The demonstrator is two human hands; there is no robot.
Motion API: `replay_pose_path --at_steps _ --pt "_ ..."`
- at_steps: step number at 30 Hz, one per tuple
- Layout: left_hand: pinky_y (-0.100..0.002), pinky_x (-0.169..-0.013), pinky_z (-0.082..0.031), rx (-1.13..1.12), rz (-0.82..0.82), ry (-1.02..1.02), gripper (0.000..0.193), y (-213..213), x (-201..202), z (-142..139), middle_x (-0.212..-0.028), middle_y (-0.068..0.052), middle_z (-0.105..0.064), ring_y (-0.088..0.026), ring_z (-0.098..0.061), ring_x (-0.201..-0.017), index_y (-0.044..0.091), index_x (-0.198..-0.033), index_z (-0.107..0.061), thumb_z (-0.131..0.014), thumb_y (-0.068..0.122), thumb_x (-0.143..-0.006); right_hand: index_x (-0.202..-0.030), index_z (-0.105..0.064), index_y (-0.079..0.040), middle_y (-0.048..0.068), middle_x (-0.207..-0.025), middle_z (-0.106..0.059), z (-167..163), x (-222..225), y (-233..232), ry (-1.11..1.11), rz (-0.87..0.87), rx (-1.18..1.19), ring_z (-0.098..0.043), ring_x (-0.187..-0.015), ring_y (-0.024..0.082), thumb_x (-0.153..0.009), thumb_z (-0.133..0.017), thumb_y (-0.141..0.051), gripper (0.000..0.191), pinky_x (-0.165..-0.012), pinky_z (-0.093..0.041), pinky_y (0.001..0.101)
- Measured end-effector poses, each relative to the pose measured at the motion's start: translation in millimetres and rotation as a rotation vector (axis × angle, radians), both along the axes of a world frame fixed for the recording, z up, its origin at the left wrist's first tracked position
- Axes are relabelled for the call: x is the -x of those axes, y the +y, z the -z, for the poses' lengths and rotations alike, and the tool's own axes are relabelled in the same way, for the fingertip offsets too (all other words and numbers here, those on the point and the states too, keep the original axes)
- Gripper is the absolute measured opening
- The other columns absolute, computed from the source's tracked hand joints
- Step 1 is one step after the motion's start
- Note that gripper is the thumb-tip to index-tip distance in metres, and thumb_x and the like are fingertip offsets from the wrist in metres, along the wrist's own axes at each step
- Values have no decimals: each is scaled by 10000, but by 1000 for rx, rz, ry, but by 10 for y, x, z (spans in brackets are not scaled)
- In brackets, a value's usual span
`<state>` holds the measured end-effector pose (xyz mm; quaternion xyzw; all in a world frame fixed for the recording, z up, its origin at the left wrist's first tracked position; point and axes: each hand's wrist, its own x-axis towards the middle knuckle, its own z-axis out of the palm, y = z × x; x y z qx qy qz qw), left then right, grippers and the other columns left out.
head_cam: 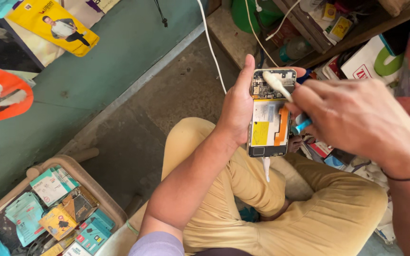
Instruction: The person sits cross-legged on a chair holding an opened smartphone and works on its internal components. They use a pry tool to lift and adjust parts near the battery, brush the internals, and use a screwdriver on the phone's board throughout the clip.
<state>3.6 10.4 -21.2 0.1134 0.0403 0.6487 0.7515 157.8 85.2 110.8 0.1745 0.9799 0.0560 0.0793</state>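
Right hand [357,121] pinches toothbrush [281,87], bristles on opened phone [270,114] — yellow battery, orange ribbon visible — left hand [237,109] clasps phone edges.

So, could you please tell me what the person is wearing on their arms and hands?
Both hands are bare, with no gloves or rings visible. The left hand leads up a bare forearm to a short lilac sleeve. The right hand has a thin dark band around the wrist.
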Motion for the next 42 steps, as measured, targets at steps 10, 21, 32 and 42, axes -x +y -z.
replay_pose_path --at_steps 10,21,32,42 --pt "-382 -863 -599 167 6 26 836 19 -14 15 -1076 -159 -724 -237 -717 -895 -87 -1372 -579 -214 636 -1164 -929 -612 -140 13 -791 -635 15 -49 3 45 68 133 -667 -666 237 -758 -753 -175 224 -527 -494 391" --pt "-366 -853 -607 199 23 91 829 -6 11 -99 -1042 -159 -726 -230 -714 -868 -72 -1378 -573 -196 625 -1137 -937 -604 -143 14 -806 -636 7 -55 -5 67 64 93 -669 -679 240 -750 -753 -232 255 -520 -488 378" --pt "-375 -884 -576 82 15 90 857 10 -23 27 -1059 -160 -735 -245 -704 -932 -77 -1388 -598 -202 655 -1182 -938 -638 -150 17 -806 -644 41 -135 22 162 53 72 -665 -675 236 -758 -738 -159 206 -551 -502 391" --pt "-458 -979 -575 7 30 10 757 -51 10 -64 -1331 -173 -633 -285 -691 -986 -26 -1437 -506 -223 628 -1182 -958 -579 -33 184 -779 -571 353 -322 264 378 247 376 -594 -683 397 -1035 -656 -153 162 -590 -421 464"
